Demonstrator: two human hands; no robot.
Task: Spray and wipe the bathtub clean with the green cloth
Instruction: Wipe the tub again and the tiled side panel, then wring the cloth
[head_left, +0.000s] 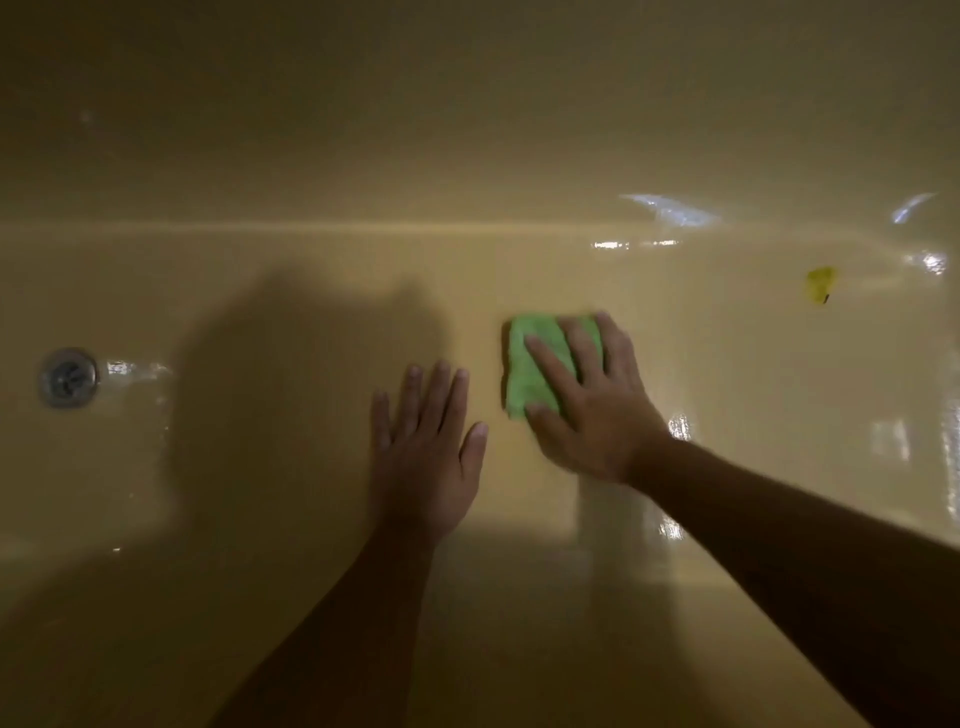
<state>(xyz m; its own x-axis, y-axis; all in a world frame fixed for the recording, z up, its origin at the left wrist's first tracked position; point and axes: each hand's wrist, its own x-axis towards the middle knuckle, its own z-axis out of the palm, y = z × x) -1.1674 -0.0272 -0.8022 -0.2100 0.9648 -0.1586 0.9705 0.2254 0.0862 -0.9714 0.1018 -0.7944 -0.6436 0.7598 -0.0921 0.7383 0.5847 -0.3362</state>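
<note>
Green cloth (535, 364) lies under the right hand (587, 405), whose straight, spread fingers press it flat on the floor of the yellowish bathtub (260, 467). Just left of that grip the left hand (423, 457) rests flat on the tub, fingers nearly together. Far to the left sits the drain (67, 378); a small yellow scrap (820, 283) lies off to the right.
</note>
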